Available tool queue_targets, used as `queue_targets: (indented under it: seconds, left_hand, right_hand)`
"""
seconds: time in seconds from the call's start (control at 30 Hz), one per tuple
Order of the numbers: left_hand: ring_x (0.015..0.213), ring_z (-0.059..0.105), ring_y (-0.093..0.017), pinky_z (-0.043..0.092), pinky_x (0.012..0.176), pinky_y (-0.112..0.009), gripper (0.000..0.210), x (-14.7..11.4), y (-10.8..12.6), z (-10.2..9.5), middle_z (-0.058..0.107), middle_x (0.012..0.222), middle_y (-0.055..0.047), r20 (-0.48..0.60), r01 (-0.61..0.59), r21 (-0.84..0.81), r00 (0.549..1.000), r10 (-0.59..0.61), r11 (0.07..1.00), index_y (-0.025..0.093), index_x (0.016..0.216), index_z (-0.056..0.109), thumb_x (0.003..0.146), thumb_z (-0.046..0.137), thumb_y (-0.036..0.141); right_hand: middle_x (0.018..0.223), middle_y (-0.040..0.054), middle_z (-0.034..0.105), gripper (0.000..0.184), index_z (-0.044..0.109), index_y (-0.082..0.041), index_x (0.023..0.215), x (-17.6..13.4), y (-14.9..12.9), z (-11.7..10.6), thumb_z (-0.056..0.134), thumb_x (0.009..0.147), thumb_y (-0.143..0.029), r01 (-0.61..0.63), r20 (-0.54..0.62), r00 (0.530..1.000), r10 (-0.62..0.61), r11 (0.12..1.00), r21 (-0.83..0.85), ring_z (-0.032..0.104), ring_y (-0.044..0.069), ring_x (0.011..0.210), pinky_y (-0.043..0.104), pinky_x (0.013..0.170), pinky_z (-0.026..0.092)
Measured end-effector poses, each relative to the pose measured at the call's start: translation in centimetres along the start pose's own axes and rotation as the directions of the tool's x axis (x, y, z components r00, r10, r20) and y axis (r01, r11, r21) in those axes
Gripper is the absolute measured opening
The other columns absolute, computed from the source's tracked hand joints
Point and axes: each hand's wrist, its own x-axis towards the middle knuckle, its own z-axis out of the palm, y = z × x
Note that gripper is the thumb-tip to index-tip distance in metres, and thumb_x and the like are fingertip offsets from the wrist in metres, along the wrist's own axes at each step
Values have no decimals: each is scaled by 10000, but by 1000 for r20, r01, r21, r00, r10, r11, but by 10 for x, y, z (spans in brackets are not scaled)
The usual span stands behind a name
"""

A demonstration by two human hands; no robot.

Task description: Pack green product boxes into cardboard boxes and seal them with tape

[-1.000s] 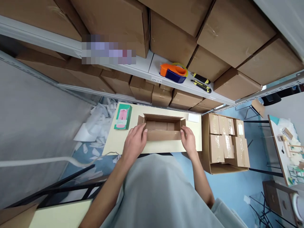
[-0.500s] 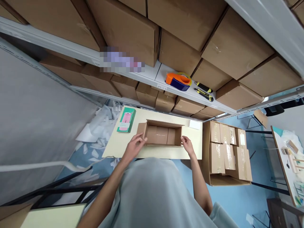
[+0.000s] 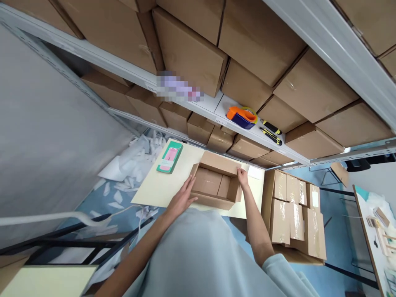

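An open, shallow cardboard box (image 3: 208, 181) sits on the pale yellow table (image 3: 148, 187), its inside bare. One long flap stands out from its far side. My left hand (image 3: 182, 197) lies along the box's left end, fingers stretched out and thumb apart towards the near side. At the far right corner, my right hand (image 3: 243, 178) is closed on the cardboard box by the flap's end. A green box with a pink picture (image 3: 169, 156) lies at the table's far left. Just beyond my right hand is a small white box (image 3: 254, 172).
Over the table's far edge runs a shelf (image 3: 213, 103) with cartons, an orange and blue tape dispenser (image 3: 241, 118) and yellow-black box cutters (image 3: 271, 135). A large carton (image 3: 268, 198) of taped boxes stands right of the table. White paper scraps (image 3: 123, 169) litter the floor at left.
My right hand has moved from the box's right end to its far corner, and the long far flap now stands out. The left end flap no longer sticks outward; my left hand lies flatter there.
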Motion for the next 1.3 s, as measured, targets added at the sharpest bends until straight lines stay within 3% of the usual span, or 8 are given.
queue_targets:
  seconds: [0.17, 0.33, 0.5, 0.6, 0.77, 0.97, 1.13, 1.3]
  left_hand:
    - [1737, 329, -360, 393, 1375, -501, 987, 5, 0, 11, 293, 1879, -224, -41, -18, 11, 999, 18, 1000, 179, 1832, 114, 1004, 621, 356]
    - [1711, 384, -370, 452, 1341, -494, 1087, 4, 0, 11, 305, 1880, -204, -29, -7, -21, 1000, 7, 1000, 223, 1837, 104, 940, 712, 301]
    - [1704, 409, -355, 436, 1355, -462, 1096, -2, -10, -4, 335, 1877, -160, 18, 13, -128, 1000, -10, 992, 264, 1799, 259, 863, 824, 339]
    - [1663, 478, -355, 447, 1346, -481, 836, 4, -23, -22, 451, 1807, -175, -136, 33, -157, 989, -55, 987, 232, 1698, 441, 944, 757, 408]
    - [1583, 545, -429, 478, 1297, -580, 694, 37, -53, -59, 538, 1683, -264, -441, 206, -117, 866, -237, 972, 158, 1581, 535, 960, 722, 404]
    - [1534, 569, -494, 516, 1229, -626, 694, 72, -68, -83, 560, 1632, -332, -426, 305, -107, 846, -321, 946, 96, 1533, 560, 920, 732, 371]
    - [1535, 583, -447, 478, 1285, -610, 562, 71, -53, -81, 620, 1590, -285, -465, 162, -140, 860, -209, 977, 131, 1493, 602, 993, 643, 383]
    - [1497, 628, -400, 510, 1271, -578, 534, 57, -24, -65, 659, 1569, -243, -449, 74, -220, 878, -168, 973, 155, 1479, 623, 1049, 548, 464]
  right_hand:
    - [626, 70, 665, 781, 607, -272, 660, 9, 5, 14, 365, 892, -978, -97, -2, 995, 97, 993, -66, 683, 285, 763, 387, 739, 579]
    - [839, 181, 800, 740, 729, -203, 814, 1, -11, 6, 457, 957, -876, -77, -78, 995, 64, 982, -170, 759, 348, 930, 428, 853, 607]
    - [1339, 345, 734, 615, 724, -76, 1221, -18, -44, -5, 529, 1025, -626, -4, -239, 968, -79, 945, -326, 643, 434, 1376, 595, 1211, 465]
    - [1515, 312, 644, 529, 672, -105, 1357, -31, -77, 0, 496, 1071, -514, 157, -272, 914, -302, 879, -451, 553, 411, 1494, 626, 1266, 412]
    - [1549, 253, 612, 409, 666, -180, 1380, -48, -154, 44, 457, 1152, -448, 393, -206, 768, -606, 701, -596, 533, 387, 1513, 646, 1231, 455]
    - [1542, 211, 634, 349, 693, -207, 1341, -46, -223, 103, 480, 1165, -420, 542, -34, 741, -671, 626, -561, 539, 351, 1526, 615, 1255, 462]
    - [1519, 210, 660, 358, 714, -202, 1306, -47, -221, 101, 484, 1161, -435, 534, -33, 763, -646, 658, -531, 572, 352, 1491, 611, 1261, 457]
    - [1544, 235, 649, 395, 720, -192, 1308, -69, -183, 62, 475, 1159, -465, 474, -100, 792, -602, 711, -520, 568, 378, 1509, 618, 1244, 466]
